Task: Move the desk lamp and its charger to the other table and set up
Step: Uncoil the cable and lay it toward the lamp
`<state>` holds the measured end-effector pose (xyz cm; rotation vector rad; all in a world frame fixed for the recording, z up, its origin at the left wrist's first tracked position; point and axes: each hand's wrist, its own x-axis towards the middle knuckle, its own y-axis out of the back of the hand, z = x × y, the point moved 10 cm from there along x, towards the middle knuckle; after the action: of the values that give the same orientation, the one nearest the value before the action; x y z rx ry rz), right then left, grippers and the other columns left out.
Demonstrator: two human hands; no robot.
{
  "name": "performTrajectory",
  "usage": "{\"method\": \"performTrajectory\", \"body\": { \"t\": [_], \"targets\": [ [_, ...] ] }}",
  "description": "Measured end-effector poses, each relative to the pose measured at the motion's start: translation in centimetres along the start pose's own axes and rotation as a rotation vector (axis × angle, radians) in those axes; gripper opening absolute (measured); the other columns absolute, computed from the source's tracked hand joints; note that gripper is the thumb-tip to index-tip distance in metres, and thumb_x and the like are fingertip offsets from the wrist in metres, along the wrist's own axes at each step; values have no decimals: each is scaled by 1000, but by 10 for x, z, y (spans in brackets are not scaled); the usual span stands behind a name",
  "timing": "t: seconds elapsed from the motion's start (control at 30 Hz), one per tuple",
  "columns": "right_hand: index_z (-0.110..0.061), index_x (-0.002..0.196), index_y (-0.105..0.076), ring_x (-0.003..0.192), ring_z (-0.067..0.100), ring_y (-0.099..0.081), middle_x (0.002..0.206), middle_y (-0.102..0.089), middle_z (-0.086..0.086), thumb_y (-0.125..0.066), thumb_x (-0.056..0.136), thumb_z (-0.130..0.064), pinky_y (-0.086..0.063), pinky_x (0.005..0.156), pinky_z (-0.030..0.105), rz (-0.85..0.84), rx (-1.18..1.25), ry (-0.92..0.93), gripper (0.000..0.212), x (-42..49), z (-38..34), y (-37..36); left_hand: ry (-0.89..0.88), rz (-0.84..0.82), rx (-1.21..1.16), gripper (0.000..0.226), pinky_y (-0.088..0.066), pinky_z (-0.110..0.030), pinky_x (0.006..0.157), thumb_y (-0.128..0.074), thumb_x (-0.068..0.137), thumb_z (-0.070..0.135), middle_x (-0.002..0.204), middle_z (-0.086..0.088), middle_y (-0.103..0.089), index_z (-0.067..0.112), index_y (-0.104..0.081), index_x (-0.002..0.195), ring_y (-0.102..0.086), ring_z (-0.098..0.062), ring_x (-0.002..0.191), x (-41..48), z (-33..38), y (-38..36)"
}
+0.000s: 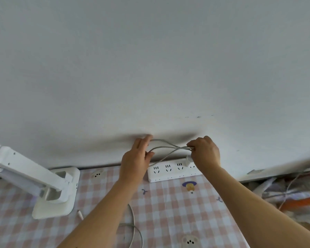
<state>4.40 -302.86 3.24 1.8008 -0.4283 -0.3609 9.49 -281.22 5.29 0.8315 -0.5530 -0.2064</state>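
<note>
Bare left hand [136, 158] and bare right hand [206, 151].
Same for left forearm [104, 208] and right forearm [249, 199]: uncovered, sleeveless down to the lower edge of view.

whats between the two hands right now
Loops of the grey charger cable stretch from the left hand to the right hand, which pinches them, above the white power strip. The head view shows it.
</note>
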Motion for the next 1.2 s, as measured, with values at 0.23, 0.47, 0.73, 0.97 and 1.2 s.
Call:
{"method": "performTrajectory", "body": {
  "t": [0.23, 0.47, 0.73, 0.97, 1.2],
  "targets": [
    [-23, 93, -72, 92, 29, -63, 98, -70, 5, -53, 85, -13, -43, 69, 27, -195, 20, -42, 23, 19, -14, -2, -147, -122, 254, 17, -48, -34, 39, -77, 78, 11, 83, -9, -64, 6, -70, 93, -60, -29, 48, -4, -2, -20],
    [-30, 101, -70, 82, 16, -67, 89, -73, -6, -73, 79, -31, -51, 76, 28, -457, 156, 146, 22, -3, -49, -33, 66, -287, 301, 16, -45, -35, 57, -55, 93, 20, 93, -8, -60, 11, -68, 90, -63, -31, 72, -17, -45, -47],
    [-18, 75, -78, 81, 16, -70, 78, -75, 2, -71, 76, 2, -53, 80, 24, -401, 654, 63, 21, 8, -40, -23, 342, -342, 10, 36, -44, -27, 71, -68, 81, 39, 95, 16, -57, 26, -52, 109, -58, -10, 84, -28, -70, -55],
    [-23, 71, -73, 71, 8, -61, 76, -72, -4, -72, 75, -8, -46, 61, 17, -371, 546, 54, 16, 10, -39, -12, 510, -333, -320, 22, -43, -31, 68, -62, 89, 26, 73, -3, -64, 10, -61, 75, -60, -21, 73, -19, -69, -61],
    [-28, 94, -70, 94, 13, -57, 96, -67, -9, -76, 71, -33, -42, 79, 27, -227, 89, 200, 24, 3, -62, 15, 496, -427, -655, 33, -38, -17, 47, -55, 96, 21, 48, 2, -42, 14, -60, 64, -38, -8, 42, 7, -48, -40]
  ]
}}
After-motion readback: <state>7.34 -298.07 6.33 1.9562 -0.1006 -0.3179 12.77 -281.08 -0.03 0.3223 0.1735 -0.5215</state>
